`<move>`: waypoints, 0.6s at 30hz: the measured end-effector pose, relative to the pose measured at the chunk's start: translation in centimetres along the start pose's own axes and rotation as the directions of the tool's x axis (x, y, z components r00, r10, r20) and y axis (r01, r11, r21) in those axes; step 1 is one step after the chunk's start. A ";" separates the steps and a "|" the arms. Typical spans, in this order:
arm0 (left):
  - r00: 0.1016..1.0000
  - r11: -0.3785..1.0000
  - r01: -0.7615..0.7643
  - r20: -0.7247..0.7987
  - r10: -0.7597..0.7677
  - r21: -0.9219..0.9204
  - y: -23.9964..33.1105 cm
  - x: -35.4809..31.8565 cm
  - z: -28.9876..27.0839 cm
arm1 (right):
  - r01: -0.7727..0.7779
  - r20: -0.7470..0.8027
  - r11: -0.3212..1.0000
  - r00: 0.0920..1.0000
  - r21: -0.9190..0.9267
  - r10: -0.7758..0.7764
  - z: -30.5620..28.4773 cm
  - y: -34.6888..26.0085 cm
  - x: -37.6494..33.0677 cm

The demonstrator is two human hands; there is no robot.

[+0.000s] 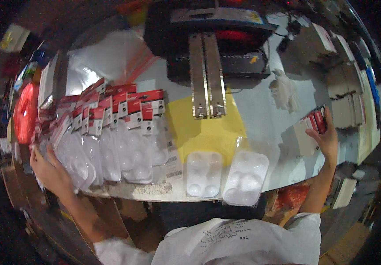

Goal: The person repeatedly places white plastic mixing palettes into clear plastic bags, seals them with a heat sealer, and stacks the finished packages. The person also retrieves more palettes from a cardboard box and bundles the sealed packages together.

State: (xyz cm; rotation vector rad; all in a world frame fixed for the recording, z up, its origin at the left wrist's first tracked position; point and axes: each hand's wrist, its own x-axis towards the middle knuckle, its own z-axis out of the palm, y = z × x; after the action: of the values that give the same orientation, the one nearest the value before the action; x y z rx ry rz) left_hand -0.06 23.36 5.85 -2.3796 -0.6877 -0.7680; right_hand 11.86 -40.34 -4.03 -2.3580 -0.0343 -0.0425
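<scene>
At the left end of a row of white palettes in clear bags [131, 154], my left hand [51, 172] rests with its thumb and fingers apart, touching the outermost bags. Red-and-white header cards [111, 106] top these bags, which overlap closely. Over on the right, my right hand [325, 139] grips a small stack of red-and-white cards [316, 120], thumb in front and fingers behind. A pale box-like block [303, 139] sits just below and beside those cards. Two more white palettes, one upright [203, 174] and one tilted [245, 179], lie in clear plastic near the front edge.
A black machine [212, 48] with two metal rails [207, 75] stands at the back centre. Yellow sheet [206, 126] lies under the rail ends. Stacked cardboard [345, 92] lines the right side; crumpled clear plastic [284, 90] is near it. A red bundle [26, 115] is far left.
</scene>
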 end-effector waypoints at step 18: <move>0.738 0.005 0.384 0.310 0.600 -0.923 27.1 -12.3 -10.0 | -0.216 -0.347 0.960 0.927 -0.175 0.145 2.0 -7.9 -1.0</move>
State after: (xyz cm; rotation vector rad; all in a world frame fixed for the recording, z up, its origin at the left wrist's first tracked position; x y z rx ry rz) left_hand 4.04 -6.12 -4.18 -4.2241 0.1219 -0.0996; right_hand 10.57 -33.31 0.06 -2.5240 0.3711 -0.3681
